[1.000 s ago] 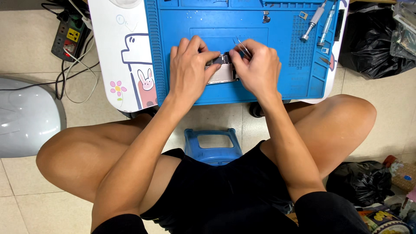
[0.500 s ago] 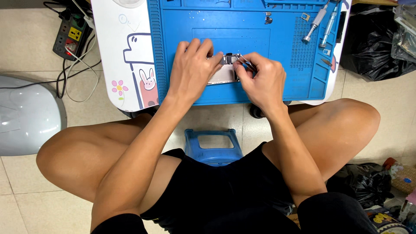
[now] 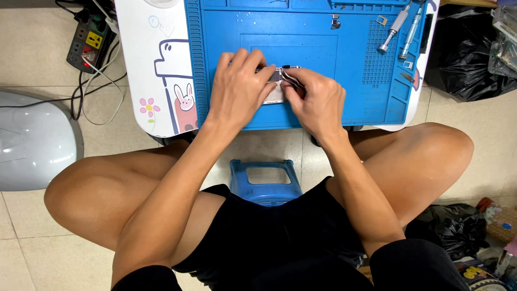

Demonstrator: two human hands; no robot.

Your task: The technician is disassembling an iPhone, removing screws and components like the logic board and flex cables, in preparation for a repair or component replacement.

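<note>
I sit on a low blue stool (image 3: 265, 183) with my knees spread, bent over the blue work mat (image 3: 301, 32) that covers most of the small white desk (image 3: 145, 81). Both my hands meet at the near middle of the mat over a small flat silvery device (image 3: 276, 92), which lies on the mat between them and is mostly hidden by my fingers.

My left hand (image 3: 237, 89) lies palm down, fingers spread and curved over the device's left part, pressing it flat so it cannot slide. My right hand (image 3: 318, 99) is curled in a pinch, thumb and forefinger closed on thin dark tweezers (image 3: 290, 77) whose tips point at the device's top edge. What the tips touch is too small to tell.

To do this well, I judge that I should keep the left hand's weight steady, rest the heel of the right hand on the mat, and move only the fingertips, with a light squeeze.

Both forearms run forward from my lap, elbows tucked between my knees, wrists low and angled inward. Two metal screwdrivers (image 3: 401, 27) lie well apart at the mat's far right corner.
</note>
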